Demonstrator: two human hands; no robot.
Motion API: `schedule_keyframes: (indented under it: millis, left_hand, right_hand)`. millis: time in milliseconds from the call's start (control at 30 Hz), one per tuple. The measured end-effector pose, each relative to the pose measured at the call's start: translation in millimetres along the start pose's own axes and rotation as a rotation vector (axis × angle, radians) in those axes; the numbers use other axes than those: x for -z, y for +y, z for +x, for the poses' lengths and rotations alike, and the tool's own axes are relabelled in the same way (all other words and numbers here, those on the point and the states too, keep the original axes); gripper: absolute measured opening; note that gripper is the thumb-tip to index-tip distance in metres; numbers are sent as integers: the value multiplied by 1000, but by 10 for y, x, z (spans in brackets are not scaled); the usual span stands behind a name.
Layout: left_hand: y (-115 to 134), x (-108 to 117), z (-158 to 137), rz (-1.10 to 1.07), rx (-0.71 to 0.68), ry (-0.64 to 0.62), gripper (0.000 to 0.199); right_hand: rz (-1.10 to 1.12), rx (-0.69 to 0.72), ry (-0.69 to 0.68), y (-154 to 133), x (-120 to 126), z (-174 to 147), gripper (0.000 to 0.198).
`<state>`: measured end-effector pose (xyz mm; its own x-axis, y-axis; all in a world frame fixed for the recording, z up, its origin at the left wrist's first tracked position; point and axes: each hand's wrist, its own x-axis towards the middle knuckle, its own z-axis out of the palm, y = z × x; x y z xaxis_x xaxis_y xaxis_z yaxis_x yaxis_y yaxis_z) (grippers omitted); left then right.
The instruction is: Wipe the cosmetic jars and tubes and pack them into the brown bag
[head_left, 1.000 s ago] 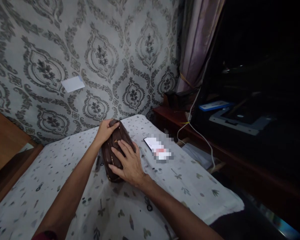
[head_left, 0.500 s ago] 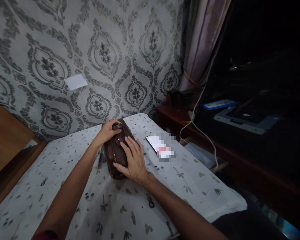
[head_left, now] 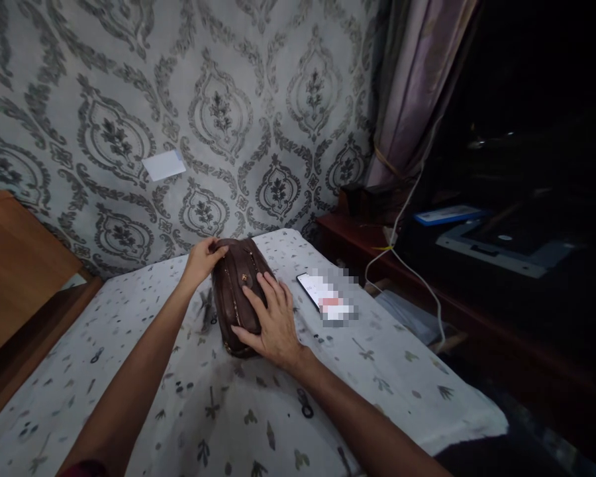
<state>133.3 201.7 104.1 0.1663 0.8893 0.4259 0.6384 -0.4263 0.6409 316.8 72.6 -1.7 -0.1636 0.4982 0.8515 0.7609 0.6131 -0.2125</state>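
Observation:
A brown leather-like bag (head_left: 243,299) with zips along its top and a small gold stud (head_left: 245,277) lies on a white patterned cloth (head_left: 258,404). My left hand (head_left: 203,260) is closed on the bag's far left corner, thumb on top; its other fingers are partly hidden behind the edge. My right hand (head_left: 274,323) rests on the near right part of the bag with fingers spread, thumb toward the near end. To the right of the bag lies a phone (head_left: 310,286) with a lit screen, partly blurred out.
Behind the cloth rises a patterned wall (head_left: 223,119) with a white card (head_left: 163,165) on it. A wooden panel (head_left: 24,258) stands at left. On the right are a dark red shelf (head_left: 347,232), a white cable (head_left: 430,298) and a purplish curtain (head_left: 412,99).
My left hand has let go of the raised strap and shifted to the bag's far left corner. The strap lies flatter now. My right hand stays on the bag; the view has shifted slightly.

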Motion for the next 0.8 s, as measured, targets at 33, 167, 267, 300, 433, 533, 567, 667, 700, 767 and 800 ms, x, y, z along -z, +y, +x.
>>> schedule_keyframes:
  millis: [33,167,267,300,433,533,567,667,700,767,800]
  left_hand:
    - [-9,23,10,12,4,14,22]
    - [-5,70,16,56,17,62,25]
    - [-6,57,8,50,30,75,24]
    - [-13,47,5,39,38,76,24]
    - [-49,-1,-28,-25,78,74,26]
    - [-57,-27,-76,-69,99,67,28]
    - [-55,-34,-94,-80,103,66,29]
    - [-40,-47,-147,-109,110,59,29]
    - [-32,-49,-164,-116,112,54,29]
    - [-11,-50,-192,-127,116,41,29]
    - [4,-49,-201,-127,117,34,28]
  right_hand:
    - [1,2,6,-2,-2,-2,58]
    - [15,12,3,-12,-10,-12,49]
    - [18,18,14,-22,-12,-18,45]
    - [19,17,18,-25,-14,-20,44]
    - [18,15,24,-38,-26,-22,41]
    - [8,14,13,-39,-31,-24,42]
    - [3,14,5,-37,-31,-25,43]
    - [-13,17,-19,-29,-25,-30,44]
    - [-16,19,-22,-28,-24,-30,45]
    - [-17,19,-17,-28,-22,-30,44]
    - [-15,17,-12,-30,-22,-30,44]
